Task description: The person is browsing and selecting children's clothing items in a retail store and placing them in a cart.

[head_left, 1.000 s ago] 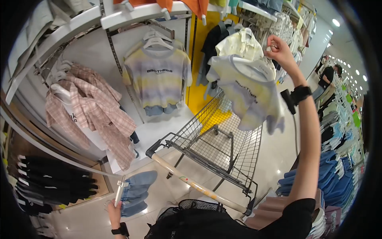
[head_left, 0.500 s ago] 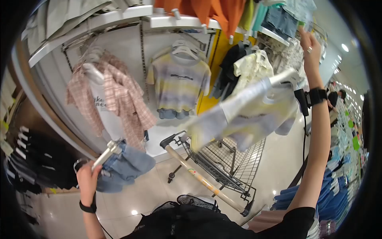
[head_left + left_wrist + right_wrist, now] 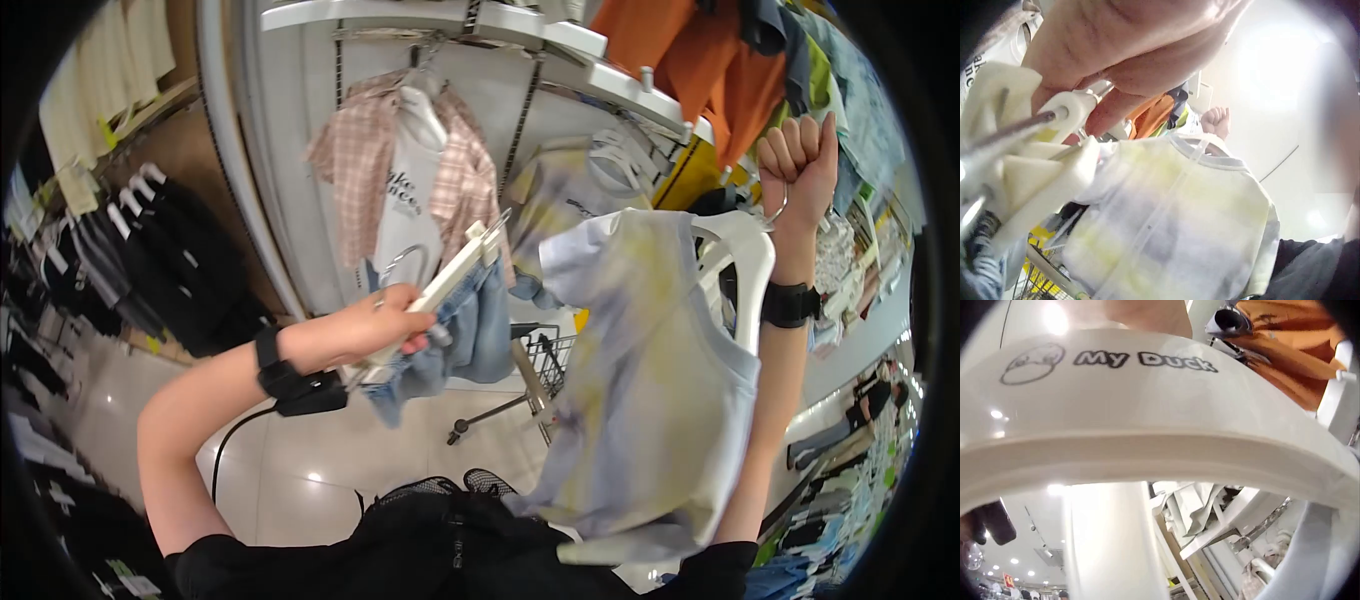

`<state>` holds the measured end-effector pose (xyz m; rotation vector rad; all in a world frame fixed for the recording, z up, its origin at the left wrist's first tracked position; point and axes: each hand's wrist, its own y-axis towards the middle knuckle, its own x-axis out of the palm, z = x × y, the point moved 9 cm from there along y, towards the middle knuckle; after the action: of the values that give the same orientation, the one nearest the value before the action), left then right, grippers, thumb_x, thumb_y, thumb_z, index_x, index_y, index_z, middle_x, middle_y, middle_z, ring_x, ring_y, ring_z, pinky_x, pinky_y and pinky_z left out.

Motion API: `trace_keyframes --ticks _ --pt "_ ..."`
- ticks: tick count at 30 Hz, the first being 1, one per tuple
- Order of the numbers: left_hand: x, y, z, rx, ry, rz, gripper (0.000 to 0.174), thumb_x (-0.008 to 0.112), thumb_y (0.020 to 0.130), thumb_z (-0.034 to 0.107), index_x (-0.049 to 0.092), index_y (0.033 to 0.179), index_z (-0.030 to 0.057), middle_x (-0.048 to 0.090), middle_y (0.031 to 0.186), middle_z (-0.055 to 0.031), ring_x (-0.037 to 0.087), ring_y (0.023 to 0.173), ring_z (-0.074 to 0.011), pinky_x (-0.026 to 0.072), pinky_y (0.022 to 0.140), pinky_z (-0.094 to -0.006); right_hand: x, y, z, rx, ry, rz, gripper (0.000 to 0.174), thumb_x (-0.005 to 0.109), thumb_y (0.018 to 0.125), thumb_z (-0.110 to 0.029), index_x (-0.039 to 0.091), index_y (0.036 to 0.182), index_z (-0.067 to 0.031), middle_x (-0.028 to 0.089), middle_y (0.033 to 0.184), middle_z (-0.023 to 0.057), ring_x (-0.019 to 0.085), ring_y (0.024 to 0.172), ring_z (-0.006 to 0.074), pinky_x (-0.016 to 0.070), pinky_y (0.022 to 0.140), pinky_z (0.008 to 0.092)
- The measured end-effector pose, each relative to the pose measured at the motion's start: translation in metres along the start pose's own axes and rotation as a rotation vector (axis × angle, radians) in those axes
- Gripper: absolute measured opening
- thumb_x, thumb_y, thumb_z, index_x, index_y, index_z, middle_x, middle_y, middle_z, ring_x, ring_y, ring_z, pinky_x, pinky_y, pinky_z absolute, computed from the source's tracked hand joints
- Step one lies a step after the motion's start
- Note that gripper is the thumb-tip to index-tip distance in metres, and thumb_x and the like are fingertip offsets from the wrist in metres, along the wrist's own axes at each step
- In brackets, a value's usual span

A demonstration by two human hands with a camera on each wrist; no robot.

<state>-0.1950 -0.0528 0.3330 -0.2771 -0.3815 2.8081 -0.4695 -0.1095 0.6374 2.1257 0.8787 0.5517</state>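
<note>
My left hand (image 3: 365,325) grips a white clip hanger (image 3: 452,282) from which blue denim shorts (image 3: 478,335) hang. The hanger slants in front of my body, its metal hook sticking up beside my fingers. In the left wrist view its white clips (image 3: 1060,181) show close up. Raised at the right, my right hand (image 3: 800,170) holds the metal hook of a white hanger (image 3: 755,285) in curled fingers. A yellow and lilac tie-dye T-shirt (image 3: 650,370) hangs from it before my chest. "My Duck" is printed on this hanger, which fills the right wrist view.
Behind hang a pink plaid shirt (image 3: 355,170) over a white top and another tie-dye T-shirt (image 3: 560,185). A shopping cart (image 3: 540,375) stands partly behind the held T-shirt. Black garments (image 3: 180,270) line the left, orange ones (image 3: 690,70) the upper right. A person (image 3: 870,410) stands far right.
My left hand has come up from the lower left toward the middle with the shorts. The T-shirt has swung round and nearer to my body. My view has turned left.
</note>
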Motion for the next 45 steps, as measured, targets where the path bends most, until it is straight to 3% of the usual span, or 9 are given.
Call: trace_keyframes --ticks 4,5,9,14,17,20,25,30,45 --pt "0.022 0.0 0.013 0.012 -0.058 -0.07 0.023 0.052 0.082 0.012 0.047 0.093 -0.0072 0.057 0.082 -0.0101 0.057 0.074 -0.0108 0.048 0.065 -0.0209 0.042 0.005 0.034 -0.024 0.122 -0.062 0.044 0.033 0.092 -0.029 0.023 0.052 -0.013 0.018 0.048 -0.0036 0.016 0.041 0.0065 0.0161 0.04 0.0231" --pt "0.029 -0.002 0.013 -0.025 -0.124 -0.141 0.038 0.056 0.081 0.014 0.038 0.105 -0.0084 0.055 0.09 -0.0119 0.057 0.081 -0.0139 0.0472 0.075 -0.0244 0.052 0.005 0.039 -0.028 0.186 -0.104 0.044 0.033 0.092 -0.029 0.024 0.052 -0.013 0.019 0.048 -0.0037 0.016 0.04 0.0064 0.0161 0.04 0.0232" --pt "0.043 -0.018 0.024 0.088 -0.338 -0.189 0.038 0.055 0.083 0.022 0.04 0.103 -0.0066 0.055 0.098 -0.0156 0.057 0.091 -0.0164 0.0457 0.081 -0.0258 0.075 0.005 0.057 -0.023 0.224 -0.107 0.046 0.031 0.092 -0.032 0.02 0.051 -0.0138 0.017 0.047 -0.0047 0.014 0.041 0.0066 0.0147 0.041 0.0236" --pt "0.05 -0.027 0.025 0.223 -0.47 -0.202 0.039 0.057 0.082 0.02 0.038 0.103 -0.0068 0.054 0.098 -0.0151 0.056 0.094 -0.0195 0.0468 0.08 -0.0277 0.096 0.005 0.075 -0.011 0.276 -0.129 0.045 0.031 0.091 -0.031 0.02 0.051 -0.0141 0.017 0.047 -0.0049 0.014 0.041 0.0062 0.0141 0.041 0.0233" --pt "0.025 -0.024 0.014 0.316 -0.423 0.186 0.044 0.067 0.073 0.01 0.034 0.1 -0.0034 0.05 0.091 -0.0105 0.06 0.082 -0.0209 0.0516 0.069 -0.029 0.105 0.006 0.081 -0.015 0.298 -0.089 0.045 0.032 0.091 -0.031 0.02 0.051 -0.0142 0.017 0.047 -0.0047 0.014 0.04 0.0062 0.0147 0.04 0.0232" --pt "0.018 -0.03 0.011 0.462 -0.402 0.316 0.046 0.068 0.071 0.008 0.034 0.1 -0.0012 0.048 0.093 -0.0109 0.06 0.08 -0.019 0.0517 0.068 -0.0277 0.114 0.005 0.085 -0.016 0.358 -0.115 0.045 0.032 0.091 -0.03 0.02 0.051 -0.0141 0.017 0.047 -0.0046 0.014 0.04 0.0061 0.0148 0.04 0.0232" --pt "0.011 -0.047 0.017 0.625 -0.385 0.378 0.05 0.069 0.069 0.004 0.032 0.104 -0.001 0.045 0.096 -0.0104 0.059 0.081 -0.0192 0.0521 0.069 -0.0273 0.119 0.003 0.096 -0.015 0.4 -0.082 0.044 0.032 0.091 -0.029 0.02 0.051 -0.0141 0.017 0.046 -0.0045 0.015 0.039 0.0061 0.0148 0.04 0.0234" --pt "-0.006 -0.052 0.028 0.79 -0.398 0.476 0.046 0.07 0.067 0.002 0.032 0.094 -0.0014 0.044 0.087 -0.0086 0.058 0.079 -0.0164 0.0516 0.064 -0.0252 0.125 0.005 0.104 0.001 0.449 -0.091 0.044 0.032 0.091 -0.027 0.019 0.051 -0.0143 0.016 0.046 -0.0043 0.015 0.039 0.0063 0.0148 0.04 0.0235" --pt "-0.012 -0.052 0.024 0.858 -0.536 0.474 0.047 0.068 0.068 -0.001 0.031 0.097 -0.0009 0.042 0.089 -0.0074 0.057 0.082 -0.0168 0.051 0.07 -0.0263 0.127 0.002 0.114 0.011 0.461 -0.067 0.042 0.033 0.09 -0.024 0.018 0.052 -0.0137 0.015 0.046 -0.0037 0.014 0.04 0.0075 0.0154 0.04 0.0238"
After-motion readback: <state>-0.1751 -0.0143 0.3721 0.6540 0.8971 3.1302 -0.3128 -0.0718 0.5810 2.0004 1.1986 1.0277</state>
